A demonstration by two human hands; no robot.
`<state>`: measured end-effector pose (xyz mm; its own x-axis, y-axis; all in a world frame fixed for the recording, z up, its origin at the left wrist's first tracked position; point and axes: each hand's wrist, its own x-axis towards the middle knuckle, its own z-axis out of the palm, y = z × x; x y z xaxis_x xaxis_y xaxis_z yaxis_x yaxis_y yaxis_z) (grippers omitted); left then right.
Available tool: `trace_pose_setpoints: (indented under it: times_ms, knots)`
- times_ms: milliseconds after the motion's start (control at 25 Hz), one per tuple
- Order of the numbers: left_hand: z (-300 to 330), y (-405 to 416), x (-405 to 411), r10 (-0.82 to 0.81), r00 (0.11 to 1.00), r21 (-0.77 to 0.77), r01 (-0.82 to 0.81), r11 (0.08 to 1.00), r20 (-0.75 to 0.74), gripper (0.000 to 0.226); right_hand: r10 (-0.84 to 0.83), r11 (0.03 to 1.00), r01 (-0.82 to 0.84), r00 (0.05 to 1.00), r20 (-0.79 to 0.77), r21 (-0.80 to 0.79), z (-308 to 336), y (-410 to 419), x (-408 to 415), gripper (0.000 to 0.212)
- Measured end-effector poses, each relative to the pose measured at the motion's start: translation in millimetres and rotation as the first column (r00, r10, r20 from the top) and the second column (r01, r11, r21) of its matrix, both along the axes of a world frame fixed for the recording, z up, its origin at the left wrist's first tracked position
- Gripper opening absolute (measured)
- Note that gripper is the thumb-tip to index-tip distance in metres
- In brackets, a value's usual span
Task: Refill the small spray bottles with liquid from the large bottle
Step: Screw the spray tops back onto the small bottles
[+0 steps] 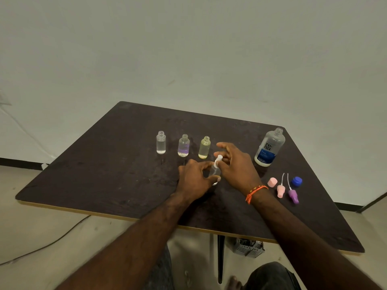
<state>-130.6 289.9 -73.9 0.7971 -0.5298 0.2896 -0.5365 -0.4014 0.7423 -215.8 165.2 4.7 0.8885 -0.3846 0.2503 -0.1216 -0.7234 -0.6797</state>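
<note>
Near the table's (104, 174) middle, the left hand (194, 181) grips a small clear spray bottle (215, 171) while the right hand (236, 164) pinches its white top (219, 159) (large bottle (269, 147) stands uncapped, far right).

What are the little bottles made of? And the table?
The three open little bottles look like clear plastic, maybe glass: you see the liquid right through them, and their necks have moulded screw threads. The table looks like dark wood or board with a dull, worn top; its pale edge shows along the front.
</note>
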Motion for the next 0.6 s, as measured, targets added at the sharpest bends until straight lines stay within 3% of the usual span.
trace_pose_setpoints:
  times_ms: [80,160,280,440,600]
  knots:
    - [1,0,-3,0.011,1.0,0.017,-0.011,1.0,0.005,0.051,-0.085,0.995,0.085,0.996,0.003,-0.046,3,-2,1,0.048]
    - [2,0,-4,0.013,1.0,0.032,-0.013,0.999,0.0,0.046,-0.124,0.988,0.12,0.992,-0.036,-0.094,2,-1,2,0.058]
    - [-1,0,-3,-0.008,1.0,0.023,0.008,1.0,0.012,0.034,-0.022,1.0,0.021,0.997,-0.074,-0.013,-6,3,-1,0.075]
    - [-1,-1,-2,0.006,1.0,0.046,-0.007,0.999,0.016,0.045,0.032,0.997,-0.032,0.999,0.0,0.066,-5,-1,-3,0.058]
    - [1,0,-2,0.01,1.0,0.036,-0.011,0.999,0.014,0.05,-0.12,0.993,0.12,0.992,0.024,0.025,-1,-5,1,0.052]
